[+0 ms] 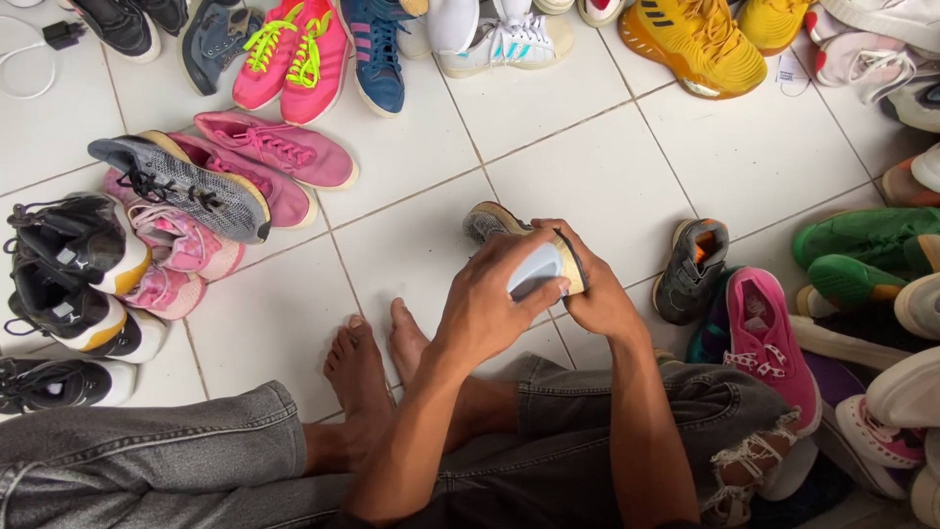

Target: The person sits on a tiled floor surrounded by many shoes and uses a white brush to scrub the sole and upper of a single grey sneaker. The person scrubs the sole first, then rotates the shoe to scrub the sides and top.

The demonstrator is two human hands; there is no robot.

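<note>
Both hands hold a grey knit sneaker with a tan sole above the white tiled floor: the left hand wraps its heel in a closed grip, and the right hand clasps beneath. A loosened grip could drop it onto the bare feet.

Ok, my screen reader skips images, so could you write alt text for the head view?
Both hands hold a grey shoe over a white tiled floor, the left hand pressing a pale cloth to it, the right hand gripping beside. Many colourful sneakers surround the seated, barefoot person.
</note>
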